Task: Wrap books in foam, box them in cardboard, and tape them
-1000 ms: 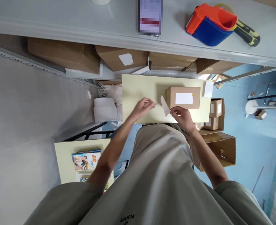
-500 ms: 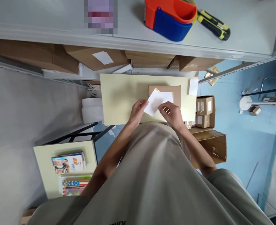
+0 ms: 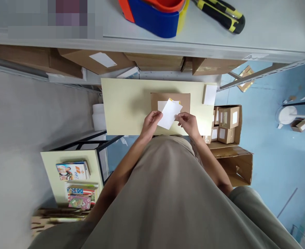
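Both hands pinch a white label sheet [image 3: 169, 114]: left hand [image 3: 150, 123] closed on its lower-left corner, right hand [image 3: 187, 122] closed on its right edge. Sheet hangs btwn the hands, just above the cardboard box [image 3: 185, 100] on the table [image 3: 121, 103]. Long axis tilted, running from near left hand up and away twd box. Judgement: keep pinches light at the edges, square sheet w/ box before lowering.

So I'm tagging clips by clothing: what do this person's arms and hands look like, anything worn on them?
Both forearms are bare. The left hand and right hand wear no gloves, and no rings, watch or bracelet show. The loose grey-green short-sleeved T-shirt ends in wide sleeves near the elbows and has small dark lettering at its lower edge.
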Action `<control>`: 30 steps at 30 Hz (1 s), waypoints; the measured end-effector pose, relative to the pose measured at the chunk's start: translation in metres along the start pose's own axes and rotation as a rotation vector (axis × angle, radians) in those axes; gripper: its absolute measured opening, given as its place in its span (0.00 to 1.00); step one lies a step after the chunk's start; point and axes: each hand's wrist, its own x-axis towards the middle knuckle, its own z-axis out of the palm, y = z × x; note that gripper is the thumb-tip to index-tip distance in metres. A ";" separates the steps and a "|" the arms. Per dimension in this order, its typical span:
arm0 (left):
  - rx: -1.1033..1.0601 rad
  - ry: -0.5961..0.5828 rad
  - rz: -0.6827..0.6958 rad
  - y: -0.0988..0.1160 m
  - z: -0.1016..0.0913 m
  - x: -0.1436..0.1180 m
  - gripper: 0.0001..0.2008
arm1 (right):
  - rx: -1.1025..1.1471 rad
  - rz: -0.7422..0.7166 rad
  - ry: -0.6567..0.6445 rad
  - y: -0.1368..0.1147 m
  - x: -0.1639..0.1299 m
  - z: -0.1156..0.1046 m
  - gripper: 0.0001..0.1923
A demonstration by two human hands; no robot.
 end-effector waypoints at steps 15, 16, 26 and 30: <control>-0.052 0.058 -0.030 -0.032 0.007 0.007 0.28 | -0.090 -0.069 -0.012 0.023 0.003 -0.011 0.29; -0.049 0.050 -0.018 -0.032 0.007 0.007 0.28 | -0.102 -0.072 -0.009 0.023 0.003 -0.011 0.28; 0.067 -0.051 0.177 -0.031 0.003 0.004 0.28 | -0.441 -0.312 0.236 0.002 -0.001 -0.023 0.18; 0.147 -0.082 0.247 -0.031 -0.003 0.001 0.25 | -0.494 -0.425 0.212 -0.009 -0.006 -0.021 0.17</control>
